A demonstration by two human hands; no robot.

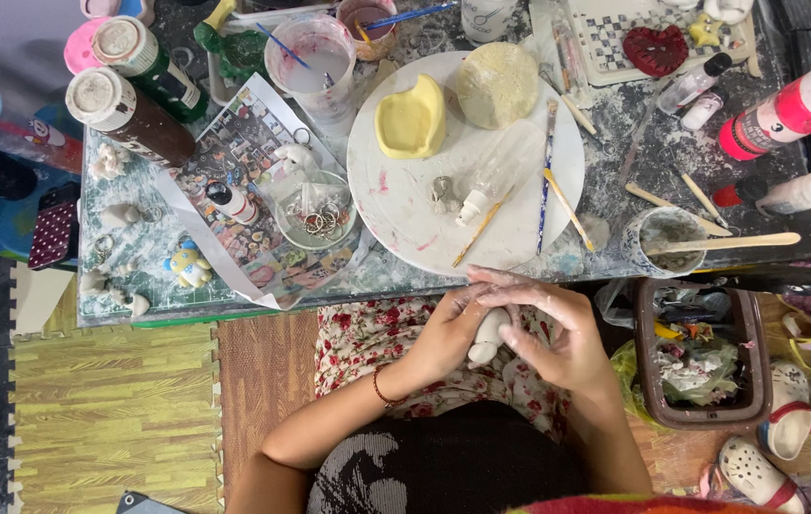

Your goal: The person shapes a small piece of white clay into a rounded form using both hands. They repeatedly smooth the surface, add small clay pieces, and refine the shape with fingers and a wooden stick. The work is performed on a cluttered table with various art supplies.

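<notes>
Below the round white plate [396, 205], at its six o'clock, I see both hands wrapped around the white clay figure [488, 338]: left hand [448, 333] cupping, right hand [558, 333] pinching, its long axis toward seven o'clock.

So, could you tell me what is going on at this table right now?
A person is seated at a cluttered craft table, working a small white lump of clay between both hands over their lap. The left hand cups it from below while the right hand presses on it from the side. On the table, a round white board carries a yellow clay piece, a pale clay ball and some brushes. Paint bottles stand around the edges.
</notes>
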